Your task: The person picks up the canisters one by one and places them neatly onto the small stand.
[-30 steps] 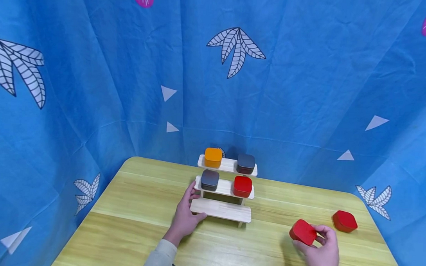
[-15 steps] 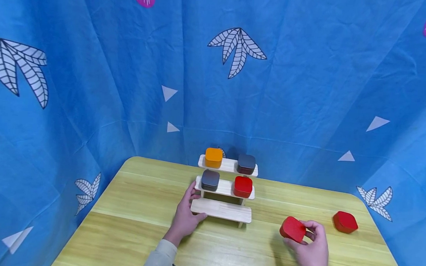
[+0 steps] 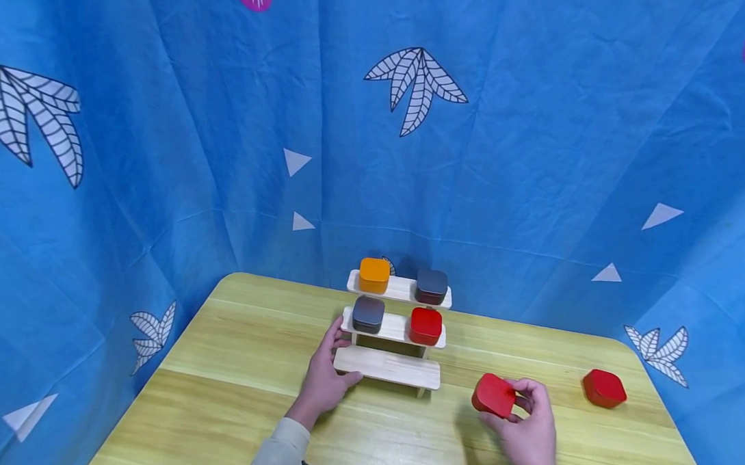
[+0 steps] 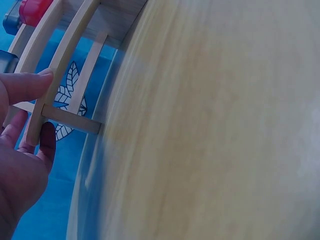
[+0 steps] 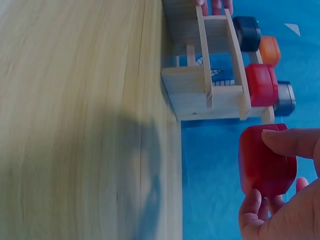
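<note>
Red tin point(image 3: 493, 395), rounded and square, is held above the table point(image 3: 231, 392) in the right hand point(image 3: 526, 429), to the right of the rack's lowest step. The fingers point(image 5: 290, 142) curl over its top edge and the thumb point(image 5: 250, 210) presses from below, so the tin is pinched between them and tilted. Its shadow falls on the wood beneath.

Left of it stands a three-step wooden rack point(image 3: 394, 329). The bottom step point(image 3: 386, 367) is bare. The middle step carries a grey tin point(image 3: 367, 314) on the left and a red tin point(image 3: 425, 325) on the right. The top step carries an orange tin point(image 3: 374, 274) on the left and a dark grey tin point(image 3: 431, 286) on the right.

The left hand point(image 3: 322, 381) steadies the rack at its left end: the thumb lies on the bottom step's front corner while the fingers point(image 4: 25, 85) reach up along the side toward the middle step, lightly bent round the frame.

A second loose red tin point(image 3: 604, 388) lies flat on the table near the right edge, well apart from the held one. Blue patterned cloth point(image 3: 166, 150) encloses the table on three sides.
</note>
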A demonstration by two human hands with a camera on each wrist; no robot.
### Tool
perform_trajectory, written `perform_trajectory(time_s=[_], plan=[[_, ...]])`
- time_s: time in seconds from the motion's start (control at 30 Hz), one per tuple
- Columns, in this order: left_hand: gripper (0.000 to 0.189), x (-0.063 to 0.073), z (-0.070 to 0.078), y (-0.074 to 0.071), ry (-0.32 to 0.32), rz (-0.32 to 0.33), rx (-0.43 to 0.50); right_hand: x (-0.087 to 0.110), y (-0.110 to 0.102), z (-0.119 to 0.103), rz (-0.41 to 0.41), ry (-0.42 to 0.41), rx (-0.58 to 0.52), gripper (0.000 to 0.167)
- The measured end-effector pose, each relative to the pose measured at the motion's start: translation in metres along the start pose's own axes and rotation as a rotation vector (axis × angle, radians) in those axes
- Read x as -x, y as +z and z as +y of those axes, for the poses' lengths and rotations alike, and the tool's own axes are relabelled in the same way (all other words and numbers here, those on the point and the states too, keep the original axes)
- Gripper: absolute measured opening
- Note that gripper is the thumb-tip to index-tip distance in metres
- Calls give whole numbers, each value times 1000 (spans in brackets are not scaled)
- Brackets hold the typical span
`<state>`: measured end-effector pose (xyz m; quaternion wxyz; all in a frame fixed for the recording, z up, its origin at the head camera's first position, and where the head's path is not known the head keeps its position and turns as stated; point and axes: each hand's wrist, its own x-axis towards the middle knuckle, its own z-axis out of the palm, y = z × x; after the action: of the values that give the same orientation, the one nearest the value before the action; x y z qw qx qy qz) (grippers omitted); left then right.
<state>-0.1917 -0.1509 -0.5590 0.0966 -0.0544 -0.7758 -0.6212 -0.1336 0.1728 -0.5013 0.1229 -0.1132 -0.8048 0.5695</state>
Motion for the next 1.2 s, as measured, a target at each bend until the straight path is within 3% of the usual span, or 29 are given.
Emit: perform_trajectory(time_s=[0.4,0.97,1.2], plan=[[112,0,-1,-1,23,-4,13,3,17,-10,-51,-20,-22,72],[112,-1,-1,0,-21,-9,-3,7,36,-27,-99,-45,-92,70],[111,-2,-4,0,-4,-11,11,6,49,-34,-117,-59,-124,69]])
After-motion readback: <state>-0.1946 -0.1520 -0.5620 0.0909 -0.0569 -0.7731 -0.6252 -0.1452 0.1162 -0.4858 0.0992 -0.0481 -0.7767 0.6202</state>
